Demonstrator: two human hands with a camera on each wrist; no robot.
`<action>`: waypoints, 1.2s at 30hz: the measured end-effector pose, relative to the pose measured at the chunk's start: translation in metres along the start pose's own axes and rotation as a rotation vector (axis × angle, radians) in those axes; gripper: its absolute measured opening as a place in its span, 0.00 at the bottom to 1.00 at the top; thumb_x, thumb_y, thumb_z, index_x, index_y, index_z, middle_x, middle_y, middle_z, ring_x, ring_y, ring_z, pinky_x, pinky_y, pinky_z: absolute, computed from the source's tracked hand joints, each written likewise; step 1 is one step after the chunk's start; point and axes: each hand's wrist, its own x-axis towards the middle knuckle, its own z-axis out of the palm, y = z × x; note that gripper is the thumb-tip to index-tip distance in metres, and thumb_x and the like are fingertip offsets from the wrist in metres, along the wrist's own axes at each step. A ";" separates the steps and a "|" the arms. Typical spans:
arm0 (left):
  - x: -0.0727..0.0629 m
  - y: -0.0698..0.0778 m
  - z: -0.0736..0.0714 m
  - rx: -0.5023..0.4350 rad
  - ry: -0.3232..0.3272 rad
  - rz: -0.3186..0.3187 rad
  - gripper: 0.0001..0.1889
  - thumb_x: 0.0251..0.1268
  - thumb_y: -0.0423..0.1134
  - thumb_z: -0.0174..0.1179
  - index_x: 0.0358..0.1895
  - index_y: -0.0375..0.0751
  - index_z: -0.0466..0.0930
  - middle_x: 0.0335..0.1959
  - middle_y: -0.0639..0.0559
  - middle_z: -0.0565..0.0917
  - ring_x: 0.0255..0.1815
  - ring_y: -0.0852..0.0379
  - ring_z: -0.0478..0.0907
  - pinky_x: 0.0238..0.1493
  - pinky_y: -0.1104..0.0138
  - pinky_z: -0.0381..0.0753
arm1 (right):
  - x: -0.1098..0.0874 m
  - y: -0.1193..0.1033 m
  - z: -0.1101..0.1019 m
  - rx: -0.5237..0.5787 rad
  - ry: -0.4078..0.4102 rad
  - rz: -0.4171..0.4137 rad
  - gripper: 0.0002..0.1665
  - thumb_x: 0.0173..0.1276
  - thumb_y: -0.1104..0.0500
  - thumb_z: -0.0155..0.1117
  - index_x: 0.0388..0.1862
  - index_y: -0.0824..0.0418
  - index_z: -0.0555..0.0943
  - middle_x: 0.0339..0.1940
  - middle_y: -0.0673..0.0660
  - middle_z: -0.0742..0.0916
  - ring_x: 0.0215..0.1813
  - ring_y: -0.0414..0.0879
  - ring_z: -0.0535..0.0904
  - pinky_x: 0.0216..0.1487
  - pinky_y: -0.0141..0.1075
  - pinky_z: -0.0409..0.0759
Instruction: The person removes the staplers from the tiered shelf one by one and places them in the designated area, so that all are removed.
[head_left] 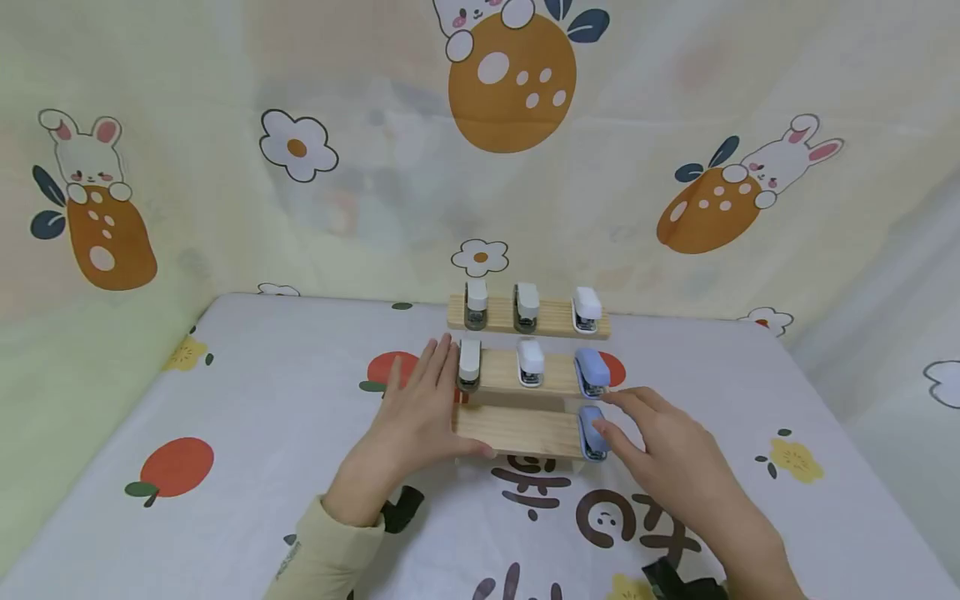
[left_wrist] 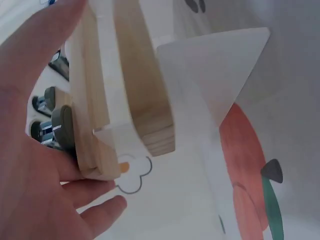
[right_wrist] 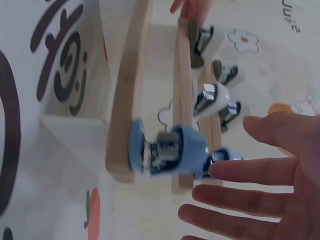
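Note:
Mini staplers stand on a three-step rack of pale wooden boards. On the front board [head_left: 517, 430] is one blue stapler [head_left: 593, 433], at its right end. The middle board [head_left: 498, 371] carries a white stapler with a dark base [head_left: 469, 364], an all-white one [head_left: 530, 362] and a second blue one [head_left: 592, 372]. My left hand [head_left: 420, 408] rests against the rack's left end, fingers stretched back and thumb along the front board's edge. Beside the two blue staplers is my right hand [head_left: 667, 442], its fingers spread and, in the right wrist view, nothing held in them.
Behind stands the back board [head_left: 551, 319] with three more staplers, two dark-based and one white [head_left: 587, 309]. Translucent white supports [left_wrist: 215, 70] hold up the boards. A printed cloth covers the table [head_left: 247, 400], and a patterned curtain [head_left: 360, 225] hangs behind.

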 end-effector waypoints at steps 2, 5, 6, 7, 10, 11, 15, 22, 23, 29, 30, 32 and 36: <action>0.001 0.001 0.002 -0.002 0.001 -0.008 0.75 0.33 0.74 0.73 0.80 0.37 0.41 0.83 0.45 0.43 0.84 0.47 0.41 0.79 0.39 0.40 | -0.001 -0.001 0.003 -0.005 0.008 -0.022 0.24 0.71 0.49 0.62 0.60 0.61 0.80 0.58 0.60 0.82 0.53 0.57 0.84 0.47 0.55 0.83; 0.001 -0.001 0.003 -0.004 0.002 -0.017 0.76 0.31 0.71 0.76 0.80 0.37 0.39 0.83 0.45 0.41 0.84 0.46 0.40 0.78 0.39 0.40 | -0.001 -0.004 0.005 -0.013 0.017 -0.045 0.24 0.70 0.50 0.64 0.59 0.61 0.80 0.56 0.58 0.81 0.48 0.53 0.84 0.44 0.51 0.85; 0.000 -0.002 0.003 -0.009 0.005 -0.018 0.77 0.30 0.70 0.77 0.80 0.36 0.38 0.83 0.45 0.41 0.84 0.46 0.40 0.78 0.39 0.40 | -0.001 -0.005 0.006 -0.009 0.015 -0.049 0.23 0.70 0.51 0.65 0.59 0.61 0.80 0.55 0.58 0.81 0.45 0.51 0.84 0.41 0.49 0.85; 0.000 -0.003 0.002 -0.011 0.006 -0.020 0.77 0.30 0.70 0.77 0.80 0.36 0.38 0.83 0.45 0.41 0.83 0.45 0.40 0.78 0.38 0.40 | -0.001 -0.007 0.006 -0.007 0.011 -0.053 0.23 0.69 0.51 0.66 0.59 0.61 0.80 0.54 0.58 0.81 0.43 0.50 0.84 0.39 0.47 0.85; -0.002 -0.004 0.002 -0.018 0.007 -0.022 0.77 0.29 0.68 0.78 0.80 0.36 0.38 0.83 0.44 0.40 0.83 0.45 0.41 0.77 0.37 0.41 | 0.000 -0.011 0.010 -0.009 -0.003 -0.068 0.23 0.67 0.52 0.68 0.58 0.61 0.81 0.53 0.58 0.80 0.39 0.47 0.83 0.35 0.43 0.84; -0.002 -0.005 0.001 -0.020 0.003 -0.024 0.77 0.30 0.67 0.79 0.80 0.36 0.38 0.83 0.44 0.40 0.83 0.45 0.41 0.77 0.37 0.41 | 0.001 -0.012 0.012 -0.014 -0.005 -0.077 0.23 0.67 0.52 0.69 0.57 0.62 0.81 0.53 0.59 0.80 0.39 0.46 0.83 0.34 0.42 0.84; -0.003 -0.005 0.001 -0.015 -0.004 -0.031 0.77 0.29 0.67 0.79 0.80 0.37 0.38 0.83 0.45 0.41 0.83 0.45 0.42 0.77 0.36 0.42 | 0.003 -0.016 0.019 -0.040 -0.002 -0.090 0.23 0.65 0.52 0.71 0.55 0.62 0.82 0.53 0.59 0.80 0.38 0.46 0.82 0.33 0.41 0.83; -0.003 -0.004 0.001 -0.016 0.002 -0.041 0.76 0.29 0.66 0.79 0.80 0.38 0.40 0.83 0.46 0.43 0.83 0.47 0.43 0.77 0.36 0.42 | 0.005 -0.021 0.030 -0.052 0.043 -0.070 0.20 0.63 0.57 0.72 0.52 0.63 0.81 0.50 0.60 0.77 0.37 0.49 0.82 0.27 0.37 0.80; -0.003 -0.003 0.001 -0.014 0.004 -0.040 0.76 0.29 0.66 0.80 0.80 0.38 0.41 0.83 0.45 0.43 0.83 0.47 0.44 0.77 0.36 0.43 | 0.004 -0.021 0.031 -0.047 0.051 -0.065 0.20 0.62 0.58 0.73 0.52 0.63 0.81 0.50 0.61 0.77 0.37 0.50 0.82 0.28 0.37 0.80; -0.002 -0.001 0.001 -0.004 0.005 -0.031 0.75 0.30 0.66 0.79 0.80 0.38 0.41 0.83 0.45 0.44 0.83 0.46 0.45 0.76 0.36 0.45 | 0.001 -0.020 0.033 -0.025 0.077 -0.055 0.24 0.56 0.63 0.76 0.52 0.64 0.79 0.50 0.63 0.78 0.38 0.52 0.83 0.30 0.40 0.83; -0.002 -0.001 0.001 -0.004 0.006 -0.031 0.75 0.30 0.65 0.79 0.80 0.38 0.41 0.83 0.45 0.43 0.83 0.46 0.45 0.76 0.36 0.45 | 0.001 -0.019 0.033 -0.023 0.080 -0.057 0.24 0.56 0.63 0.76 0.52 0.64 0.79 0.51 0.63 0.78 0.38 0.52 0.83 0.31 0.41 0.84; -0.001 -0.001 0.001 -0.003 0.007 -0.030 0.75 0.30 0.66 0.79 0.80 0.38 0.41 0.83 0.45 0.44 0.83 0.46 0.46 0.77 0.36 0.45 | 0.001 -0.018 0.034 -0.018 0.092 -0.064 0.25 0.55 0.64 0.77 0.52 0.64 0.79 0.51 0.64 0.79 0.38 0.53 0.83 0.32 0.43 0.84; -0.001 0.000 0.000 -0.008 0.005 -0.025 0.75 0.30 0.65 0.79 0.80 0.37 0.41 0.83 0.45 0.44 0.83 0.46 0.46 0.77 0.37 0.45 | 0.000 -0.016 0.035 -0.010 0.105 -0.067 0.28 0.52 0.64 0.80 0.51 0.63 0.78 0.50 0.63 0.79 0.38 0.53 0.84 0.35 0.46 0.85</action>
